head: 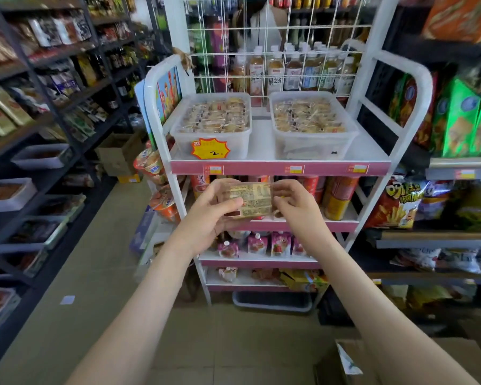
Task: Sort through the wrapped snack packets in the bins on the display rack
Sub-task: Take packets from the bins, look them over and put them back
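- Head view, in front of the white display rack: both hands hold one wrapped snack packet in the air, level with the rack's second shelf and just below the pink front edge of the top shelf.
- The left hand grips the packet's left end, with the thumb laid across its face and the fingers behind.
- The right hand pinches the packet's right end with curled fingers.
- The packet is pale yellow with a printed label facing the camera; the print is too small to read.
- Two clear plastic bins stand side by side on the top shelf, and both are full of similar wrapped packets.
- The left bin is near the shelf's left edge and carries an orange starburst price tag on its front wall.
- The right bin sits near the right edge, apart from the left one.
- Drink bottles stand behind the rack's wire grid back.
- Red and yellow cans fill the second shelf behind the hands, and pink pouches line the third.
- A cardboard box lies on the floor at the lower right.
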